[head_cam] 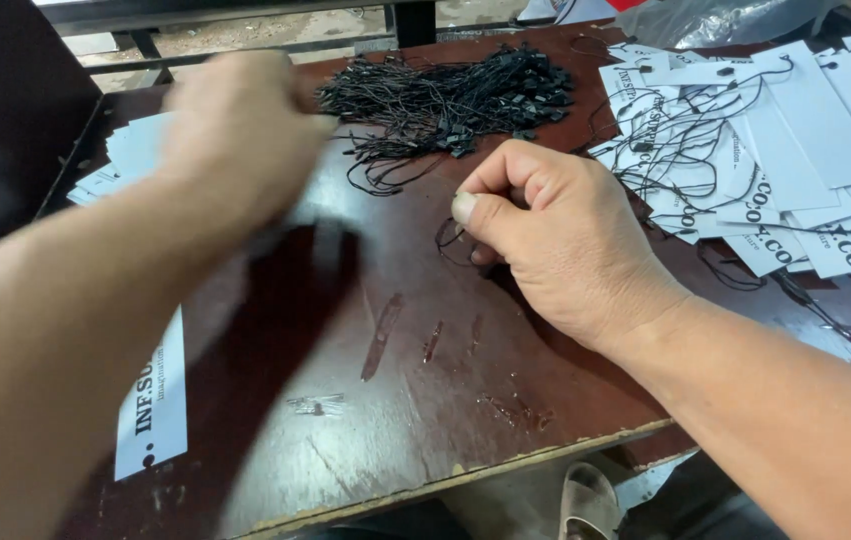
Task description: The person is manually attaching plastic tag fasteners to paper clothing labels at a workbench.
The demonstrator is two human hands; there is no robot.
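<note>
white strung tags [775, 160] heaped right, white tag [153, 400] lower left

A small workshop, judging by the scuffed brown tabletop [405, 400], heaped white paper tags [795, 150] and bundled black tag strings [445, 100].

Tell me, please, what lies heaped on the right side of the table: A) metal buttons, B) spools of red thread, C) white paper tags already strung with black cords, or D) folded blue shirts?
C: the pile of white tags right of the right hand has black cords looped through and across it.
</note>
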